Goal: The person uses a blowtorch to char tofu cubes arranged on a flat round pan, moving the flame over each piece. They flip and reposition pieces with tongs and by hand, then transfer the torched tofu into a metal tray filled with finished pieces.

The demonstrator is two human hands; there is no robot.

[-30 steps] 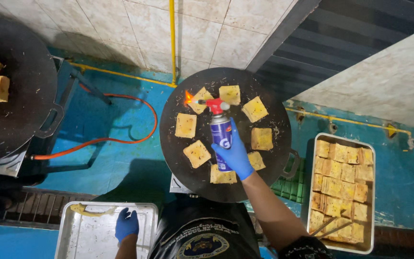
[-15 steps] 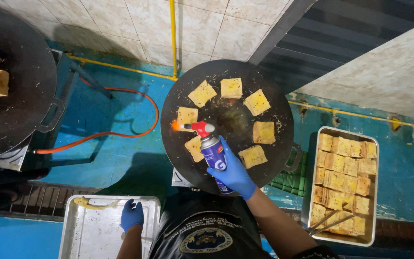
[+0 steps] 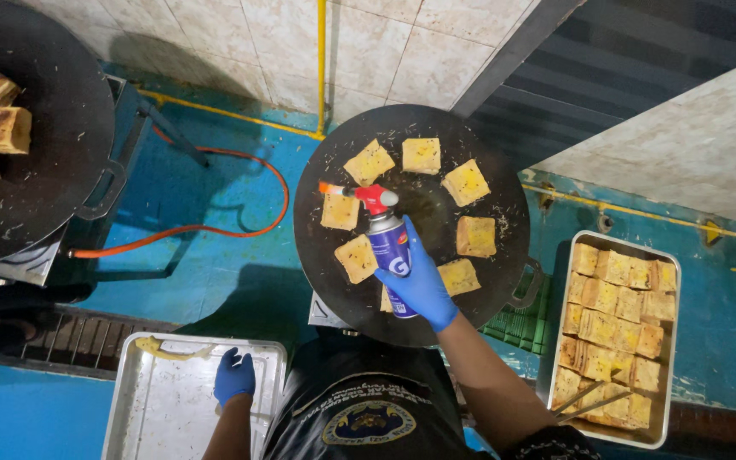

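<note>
The right hand (image 3: 423, 290) is wrapped around a blue torch canister (image 3: 389, 251) at the six o'clock edge of the round griddle (image 3: 504, 247), flame on a toast square (image 3: 340, 211). At three o'clock a metal tray (image 3: 670, 341) holds stacked toast. The left hand (image 3: 233, 377), fingers loosely curled, rests on a bare tray (image 3: 142, 400) at seven o'clock.

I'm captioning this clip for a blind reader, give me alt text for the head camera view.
Seen from above, a blue-gloved right hand aims a flaming gas torch can at yellow bread squares on a round black griddle. The gloved left hand rests on a metal tray, and another tray of toasted squares sits at right.
</note>
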